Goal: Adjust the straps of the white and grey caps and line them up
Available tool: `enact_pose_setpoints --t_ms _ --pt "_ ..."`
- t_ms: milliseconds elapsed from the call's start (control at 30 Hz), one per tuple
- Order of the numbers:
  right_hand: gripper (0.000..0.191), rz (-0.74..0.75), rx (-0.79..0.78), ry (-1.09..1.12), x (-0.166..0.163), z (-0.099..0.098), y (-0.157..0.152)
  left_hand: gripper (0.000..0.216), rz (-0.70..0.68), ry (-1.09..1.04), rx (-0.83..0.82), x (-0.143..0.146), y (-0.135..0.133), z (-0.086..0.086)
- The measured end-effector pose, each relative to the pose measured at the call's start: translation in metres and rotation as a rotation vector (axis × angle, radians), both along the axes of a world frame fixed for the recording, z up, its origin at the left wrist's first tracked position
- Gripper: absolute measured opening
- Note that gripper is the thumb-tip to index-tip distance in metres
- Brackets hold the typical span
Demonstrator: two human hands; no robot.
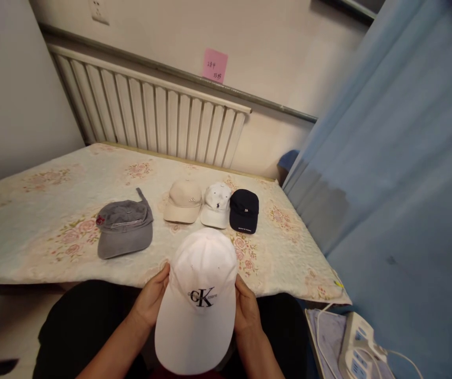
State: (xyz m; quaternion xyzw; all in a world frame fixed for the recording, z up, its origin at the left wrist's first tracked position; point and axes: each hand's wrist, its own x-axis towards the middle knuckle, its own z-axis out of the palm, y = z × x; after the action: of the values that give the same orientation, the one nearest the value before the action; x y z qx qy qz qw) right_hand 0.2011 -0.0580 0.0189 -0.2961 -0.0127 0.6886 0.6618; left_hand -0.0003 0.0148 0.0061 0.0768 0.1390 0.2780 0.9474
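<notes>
1. Wide left, just beyond the grip, here's a grey fabric cap (125, 239) with a curved brim and a strap poking up behind, lying on a pale, floral-patterned cloth cover (8, 226).
2. Into the action: the left hand (150, 301) is clamped on the near-left side of the held cap, thumb against the crown.
3. Beyond that hand, slightly right, sits a beige fabric cap (183, 201), a small mark on its front.
4. Centre stage, between both hands and above the lap: a white fabric cap with black "CK" lettering (200, 326), brim towards the wearer, front facing up.
5. Straight past its crown, a smaller white cap with a dark emblem (217, 202), just beside the beige one.
6. Next along, a black fabric cap (244, 210), beyond the right-hand side of the grip, pale lettering on its brim.
7. And the right hand (248, 310), clamped on the held cap's opposite side.
8. Far right of the grip, low down: a white plastic power strip (354, 342), beside a blue fabric curtain (415, 184).
</notes>
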Motion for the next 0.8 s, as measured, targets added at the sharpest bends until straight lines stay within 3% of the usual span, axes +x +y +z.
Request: enact_pose_setpoints --t_ms 467,800 --pt "0.031 0.021 0.032 -0.084 0.005 -0.011 0.002 0.049 0.011 0.037 -0.005 0.004 0.002 -0.006" --pt "0.024 -0.048 0.023 -0.064 0.016 -0.014 0.005 0.045 0.029 0.148 0.013 0.012 -0.004 -0.005"
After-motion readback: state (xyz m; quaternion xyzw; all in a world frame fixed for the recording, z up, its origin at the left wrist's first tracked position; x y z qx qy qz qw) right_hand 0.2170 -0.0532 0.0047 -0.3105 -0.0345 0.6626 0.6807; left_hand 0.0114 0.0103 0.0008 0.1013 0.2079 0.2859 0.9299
